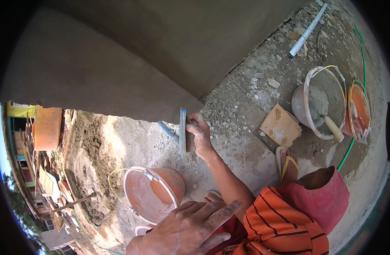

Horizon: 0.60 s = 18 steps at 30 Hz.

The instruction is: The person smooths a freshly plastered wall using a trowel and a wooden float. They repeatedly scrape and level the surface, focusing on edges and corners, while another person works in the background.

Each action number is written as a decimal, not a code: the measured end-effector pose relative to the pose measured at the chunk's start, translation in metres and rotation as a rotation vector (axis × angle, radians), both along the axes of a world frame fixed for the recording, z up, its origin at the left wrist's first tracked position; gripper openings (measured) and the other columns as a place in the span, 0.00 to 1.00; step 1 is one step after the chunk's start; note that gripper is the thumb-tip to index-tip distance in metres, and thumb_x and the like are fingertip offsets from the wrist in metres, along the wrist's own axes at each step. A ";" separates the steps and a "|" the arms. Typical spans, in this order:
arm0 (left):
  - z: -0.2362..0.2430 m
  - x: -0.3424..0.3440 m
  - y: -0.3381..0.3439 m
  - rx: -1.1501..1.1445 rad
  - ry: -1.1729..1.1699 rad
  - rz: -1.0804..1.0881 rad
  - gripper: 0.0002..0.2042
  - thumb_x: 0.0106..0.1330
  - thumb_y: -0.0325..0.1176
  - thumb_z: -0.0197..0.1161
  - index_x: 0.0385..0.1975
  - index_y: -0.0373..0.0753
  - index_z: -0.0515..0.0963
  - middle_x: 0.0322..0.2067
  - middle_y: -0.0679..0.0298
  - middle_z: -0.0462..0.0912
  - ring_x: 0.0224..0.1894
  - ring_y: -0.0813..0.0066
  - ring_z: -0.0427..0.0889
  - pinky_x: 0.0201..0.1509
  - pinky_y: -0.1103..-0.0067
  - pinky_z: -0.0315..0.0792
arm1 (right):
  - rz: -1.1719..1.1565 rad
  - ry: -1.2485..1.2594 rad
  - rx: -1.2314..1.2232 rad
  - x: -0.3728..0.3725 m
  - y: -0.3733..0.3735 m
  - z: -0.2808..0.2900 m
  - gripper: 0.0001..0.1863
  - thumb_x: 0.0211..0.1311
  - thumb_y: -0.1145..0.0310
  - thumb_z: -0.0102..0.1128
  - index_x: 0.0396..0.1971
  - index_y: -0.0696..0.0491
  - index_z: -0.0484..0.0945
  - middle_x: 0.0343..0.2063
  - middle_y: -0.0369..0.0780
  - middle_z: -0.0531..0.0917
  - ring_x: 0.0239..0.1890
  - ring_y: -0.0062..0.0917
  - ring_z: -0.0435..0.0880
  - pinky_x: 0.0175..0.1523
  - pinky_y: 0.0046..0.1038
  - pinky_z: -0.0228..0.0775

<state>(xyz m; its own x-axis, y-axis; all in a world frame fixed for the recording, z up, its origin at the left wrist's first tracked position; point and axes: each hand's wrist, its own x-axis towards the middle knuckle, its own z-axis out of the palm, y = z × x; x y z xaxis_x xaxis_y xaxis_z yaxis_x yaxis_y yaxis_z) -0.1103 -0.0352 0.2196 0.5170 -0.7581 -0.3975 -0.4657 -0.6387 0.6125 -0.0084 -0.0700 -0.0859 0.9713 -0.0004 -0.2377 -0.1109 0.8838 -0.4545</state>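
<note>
My right hand (pixel 199 134) is closed round the brown grip of a plastering float (pixel 183 135), whose flat board shows edge-on with a blue strip along it. The float stands upright by the lower corner of a smooth grey plastered wall (pixel 114 76); whether it touches the wall I cannot tell. A blue pipe-like piece (pixel 167 131) shows just left of the float. In the foreground my left hand (pixel 186 229) is open, its back up, fingers stretched and pointing right, with nothing seen in it. Below and left of the float stands an orange bucket (pixel 176 185) with a pale rim.
At right, a mortar-smeared bucket (pixel 300 102) holds a tool with a pale handle (pixel 333 129). Beside it are another orange bucket (pixel 360 106), a square tile (pixel 281 126) and a green hose (pixel 347 155). A metal strip (pixel 307 32) lies farther off. Planks (pixel 47 182) are piled far left.
</note>
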 end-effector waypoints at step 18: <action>0.003 0.000 0.006 -0.059 0.152 0.000 0.29 0.68 0.44 0.61 0.67 0.41 0.65 0.51 0.50 0.79 0.50 0.49 0.81 0.56 0.63 0.75 | -0.432 -0.167 -0.634 0.034 0.048 0.119 0.22 0.60 0.74 0.69 0.51 0.58 0.71 0.39 0.38 0.81 0.37 0.19 0.80 0.44 0.24 0.75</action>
